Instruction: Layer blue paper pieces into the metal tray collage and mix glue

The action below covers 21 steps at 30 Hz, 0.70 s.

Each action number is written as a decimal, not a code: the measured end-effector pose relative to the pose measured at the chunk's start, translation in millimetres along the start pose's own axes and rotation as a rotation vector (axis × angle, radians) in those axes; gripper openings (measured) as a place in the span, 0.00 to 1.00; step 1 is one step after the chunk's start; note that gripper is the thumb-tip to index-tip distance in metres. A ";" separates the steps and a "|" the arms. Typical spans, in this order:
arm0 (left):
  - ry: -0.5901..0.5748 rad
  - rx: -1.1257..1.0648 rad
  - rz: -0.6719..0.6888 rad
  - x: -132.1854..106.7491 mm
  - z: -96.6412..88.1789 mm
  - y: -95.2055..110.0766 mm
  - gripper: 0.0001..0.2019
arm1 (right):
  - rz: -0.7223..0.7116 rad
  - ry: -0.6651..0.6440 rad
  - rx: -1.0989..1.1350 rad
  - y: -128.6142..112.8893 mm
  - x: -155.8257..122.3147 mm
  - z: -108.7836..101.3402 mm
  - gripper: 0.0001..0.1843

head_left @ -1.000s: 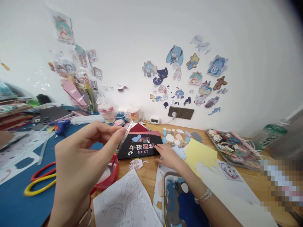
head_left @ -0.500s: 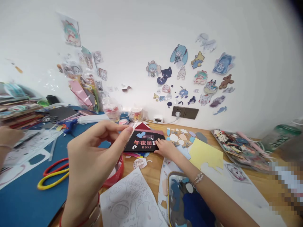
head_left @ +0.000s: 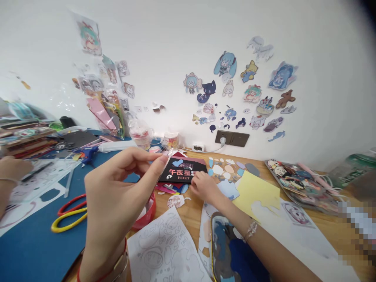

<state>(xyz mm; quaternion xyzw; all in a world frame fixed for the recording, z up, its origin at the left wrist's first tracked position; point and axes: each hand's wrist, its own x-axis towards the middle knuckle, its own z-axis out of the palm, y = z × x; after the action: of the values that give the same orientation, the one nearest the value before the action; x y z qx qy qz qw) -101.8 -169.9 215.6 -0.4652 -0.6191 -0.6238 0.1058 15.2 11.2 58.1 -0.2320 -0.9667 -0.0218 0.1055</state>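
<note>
My left hand (head_left: 117,188) is raised in front of me, thumb and fingers pinched on a thin clear strip (head_left: 165,163) that slants down toward a red tape roll (head_left: 148,211). My right hand (head_left: 204,187) reaches forward onto the wooden desk, fingertips at the near edge of a black booklet (head_left: 184,171) with pink and white print; coloured paper scraps (head_left: 169,190) lie just under its edge. The right hand's fingers curl down, and I cannot make out anything in them.
Cut paper shapes (head_left: 225,168) and a yellow sheet (head_left: 255,190) lie right of the booklet. A line-drawing sheet (head_left: 164,246) and a sticker tray (head_left: 229,250) sit near me. Red and yellow rings (head_left: 69,213) rest on the blue mat. Another person's hand (head_left: 11,168) is at far left.
The black booklet has been pushed away from me, uncovering coloured scraps beneath it. My right hand followed it forward and then curled back slightly. My left hand kept its pinch on the strip.
</note>
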 end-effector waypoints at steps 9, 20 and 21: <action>-0.038 0.030 0.012 -1.3 -0.6 -0.2 0.02 | -0.209 -0.138 0.161 -24.8 3.4 3.2 0.16; -0.403 0.010 0.025 2.3 15.3 -4.9 0.03 | 0.006 -0.193 0.329 -20.1 -7.9 20.8 0.09; -0.460 -0.029 0.003 2.7 21.9 -8.0 0.03 | 0.042 -0.174 0.359 -18.6 -10.4 18.4 0.09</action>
<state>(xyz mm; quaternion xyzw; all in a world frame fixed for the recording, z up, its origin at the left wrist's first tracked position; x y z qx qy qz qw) -99.1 -147.9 207.8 -0.5975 -0.6172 -0.5101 -0.0439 12.2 -8.3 38.0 -0.2307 -0.9555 0.1734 0.0615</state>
